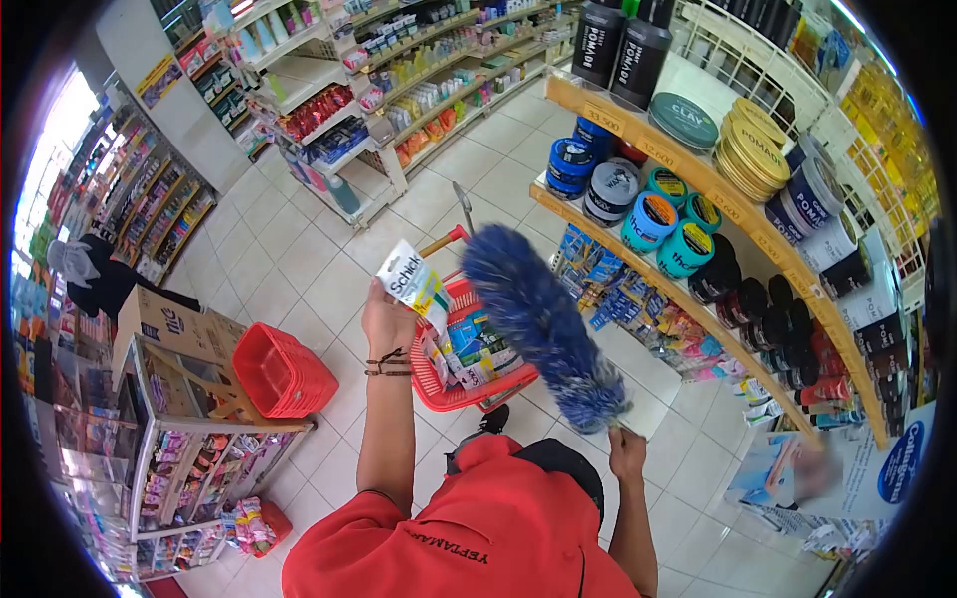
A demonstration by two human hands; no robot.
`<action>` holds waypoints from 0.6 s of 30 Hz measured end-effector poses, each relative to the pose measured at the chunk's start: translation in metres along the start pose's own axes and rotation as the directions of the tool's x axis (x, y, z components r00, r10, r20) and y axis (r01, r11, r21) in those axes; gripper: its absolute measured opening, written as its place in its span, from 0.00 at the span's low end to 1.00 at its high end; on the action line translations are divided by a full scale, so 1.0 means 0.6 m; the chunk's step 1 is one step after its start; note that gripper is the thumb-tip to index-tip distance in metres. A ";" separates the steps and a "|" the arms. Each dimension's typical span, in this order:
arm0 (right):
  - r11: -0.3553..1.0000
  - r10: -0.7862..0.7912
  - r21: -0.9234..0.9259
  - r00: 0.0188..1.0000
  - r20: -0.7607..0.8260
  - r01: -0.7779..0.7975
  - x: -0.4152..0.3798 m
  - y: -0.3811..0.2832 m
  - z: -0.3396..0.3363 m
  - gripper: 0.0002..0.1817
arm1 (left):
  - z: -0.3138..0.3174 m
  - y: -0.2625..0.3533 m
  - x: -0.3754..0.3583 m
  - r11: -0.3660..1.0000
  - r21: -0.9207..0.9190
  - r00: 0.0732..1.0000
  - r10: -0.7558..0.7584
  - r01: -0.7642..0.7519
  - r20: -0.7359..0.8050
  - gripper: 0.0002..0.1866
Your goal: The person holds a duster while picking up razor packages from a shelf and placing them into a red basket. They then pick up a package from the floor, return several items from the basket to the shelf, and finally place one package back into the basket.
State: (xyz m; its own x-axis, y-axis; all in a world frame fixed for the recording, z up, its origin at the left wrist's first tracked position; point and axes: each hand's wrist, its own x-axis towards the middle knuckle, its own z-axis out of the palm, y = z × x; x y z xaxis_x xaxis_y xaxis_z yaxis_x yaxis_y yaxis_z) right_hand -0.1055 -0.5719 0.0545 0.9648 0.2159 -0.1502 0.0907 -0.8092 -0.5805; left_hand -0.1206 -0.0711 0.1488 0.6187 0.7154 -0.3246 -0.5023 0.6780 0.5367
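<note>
Your left hand (387,321) grips a Schick razor pack (414,284) above the red basket (469,384) of packets; your right hand (626,453) closes on a blue feather duster (543,319). The pack is not yet shelved; the pomade shelf (698,179), at right, probably awaits dusting.

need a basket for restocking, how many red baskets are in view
2: one red basket tipped on its side left of the left hand, one full of packets below the blue duster.
</note>
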 end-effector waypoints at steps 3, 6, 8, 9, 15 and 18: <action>0.994 -0.085 -0.063 0.994 0.065 0.089 0.054 -0.074 -0.016 0.29 | -0.033 -0.040 0.034 0.983 0.084 0.975 -0.172 0.161 0.138 0.22; 0.988 -0.097 -0.125 0.995 -0.007 0.095 0.082 -0.123 -0.021 0.30 | 0.007 -0.037 0.018 0.977 -0.007 0.973 -0.211 0.213 0.093 0.21; 0.988 -0.016 -0.154 0.992 -0.124 -0.003 0.099 -0.131 -0.019 0.29 | 0.071 -0.020 -0.012 0.982 -0.013 0.978 -0.190 0.190 -0.080 0.22; 0.988 -0.014 -0.156 0.992 -0.123 -0.006 0.099 -0.136 -0.019 0.29 | 0.065 -0.018 -0.002 0.981 -0.013 0.978 -0.193 0.193 -0.081 0.22; 0.992 -0.129 -0.002 0.990 0.058 0.129 0.047 -0.114 0.041 0.28 | -0.083 -0.035 0.142 0.742 -0.351 0.723 -0.252 0.571 0.643 0.22; 0.999 -0.035 0.035 0.999 -0.015 0.036 -0.012 0.026 0.081 0.28 | 0.046 -0.011 0.054 0.888 -0.361 0.956 -0.291 0.286 0.043 0.23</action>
State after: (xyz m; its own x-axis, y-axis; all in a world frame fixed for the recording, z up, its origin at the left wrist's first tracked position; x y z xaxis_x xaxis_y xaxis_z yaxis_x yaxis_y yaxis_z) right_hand -0.1230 -0.5593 0.0077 0.9645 0.2364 -0.1179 0.1165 -0.7811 -0.6134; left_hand -0.0809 -0.0569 0.1562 0.7632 0.4795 -0.4331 -0.4869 0.8674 0.1025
